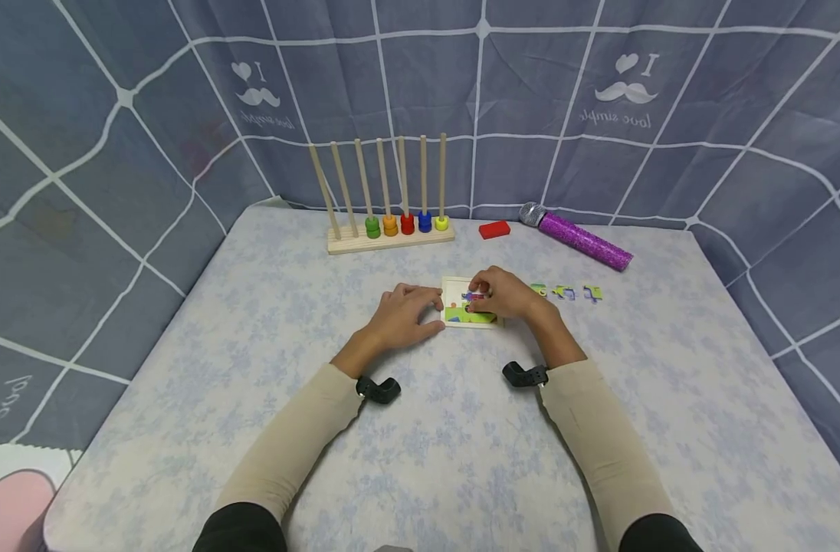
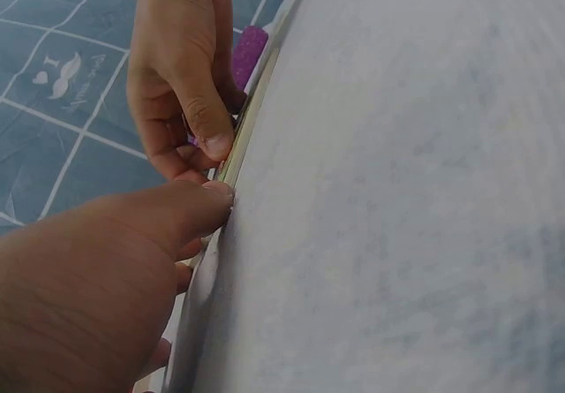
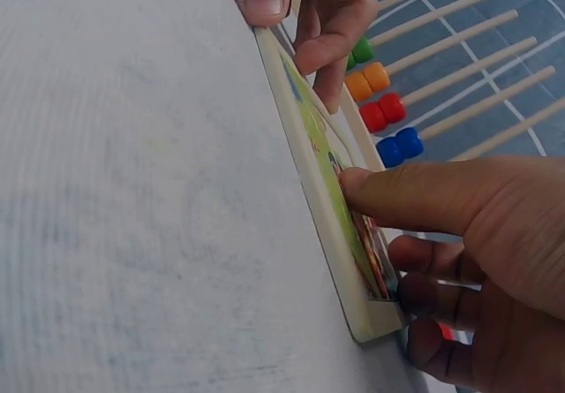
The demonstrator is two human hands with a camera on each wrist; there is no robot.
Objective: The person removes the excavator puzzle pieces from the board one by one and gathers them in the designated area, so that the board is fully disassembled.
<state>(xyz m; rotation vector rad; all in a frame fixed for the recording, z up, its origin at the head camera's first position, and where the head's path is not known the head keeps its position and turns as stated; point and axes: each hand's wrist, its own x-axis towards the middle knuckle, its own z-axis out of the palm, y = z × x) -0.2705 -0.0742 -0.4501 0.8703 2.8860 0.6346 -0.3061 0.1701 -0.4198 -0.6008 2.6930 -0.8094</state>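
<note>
A small wooden jigsaw tray [image 1: 450, 285] with a light rim lies flat on the table, its near part filled with green picture pieces. My left hand [image 1: 404, 316] holds the tray's left end, thumb at the near corner and fingers farther back. Over the tray's right half, my right hand [image 1: 506, 295] has its thumb and fingers bent about a colourful puzzle piece [image 1: 471, 297], partly hidden by them. In the right wrist view, the right thumb [image 3: 397, 190] touches the picture surface. Several loose puzzle pieces [image 1: 564, 293] lie right of the tray, one partly behind the right hand.
A wooden bead rack [image 1: 392, 241] with upright pegs and coloured beads stands at the back left. Beside it lies a red block [image 1: 494, 230], then a purple glittery microphone [image 1: 585, 241]. Patterned curtains [image 1: 427, 84] border the table's back and sides.
</note>
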